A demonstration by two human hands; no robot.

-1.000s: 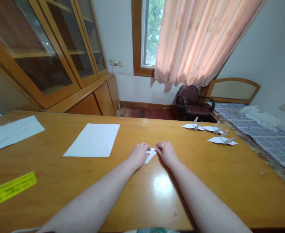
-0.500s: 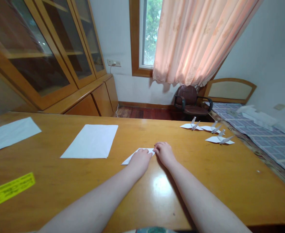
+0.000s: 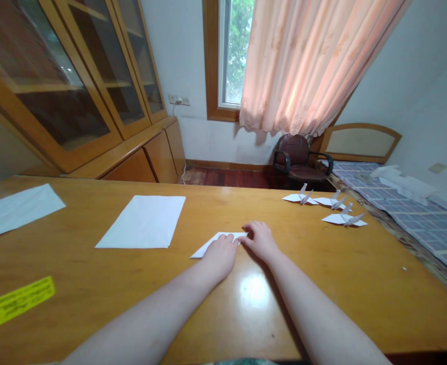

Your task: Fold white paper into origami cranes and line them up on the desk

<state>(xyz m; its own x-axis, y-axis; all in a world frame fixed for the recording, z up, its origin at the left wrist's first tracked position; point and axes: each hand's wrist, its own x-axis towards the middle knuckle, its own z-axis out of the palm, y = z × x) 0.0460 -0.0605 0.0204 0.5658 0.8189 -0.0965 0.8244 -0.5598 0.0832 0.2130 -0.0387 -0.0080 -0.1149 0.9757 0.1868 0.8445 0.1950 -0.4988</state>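
Note:
A folded sheet of white paper (image 3: 204, 250) lies on the wooden table in front of me, its left corner pointed. My left hand (image 3: 220, 253) rests on top of it, fingers bent and pressing it against the tabletop; it covers the middle of the sheet. At the paper's right end, my right hand (image 3: 260, 240) has its thumb and fingers curled about the edge, the thumb close to my left fingertips. The fine folds under the fingers are hidden.
Several white sheets (image 3: 143, 223) lie left of my hands, with another white paper (image 3: 21, 210) farther left. A yellow label (image 3: 18, 304) is at the near left. Three folded paper cranes (image 3: 345, 219) stand at the back right. Beyond the table are a chair (image 3: 297, 154) and a bed (image 3: 390, 192).
My right hand's fingers have spread a little from the paper's right corner, and the thumb has come lower toward my left hand. My left hand and the paper stay almost where they were.

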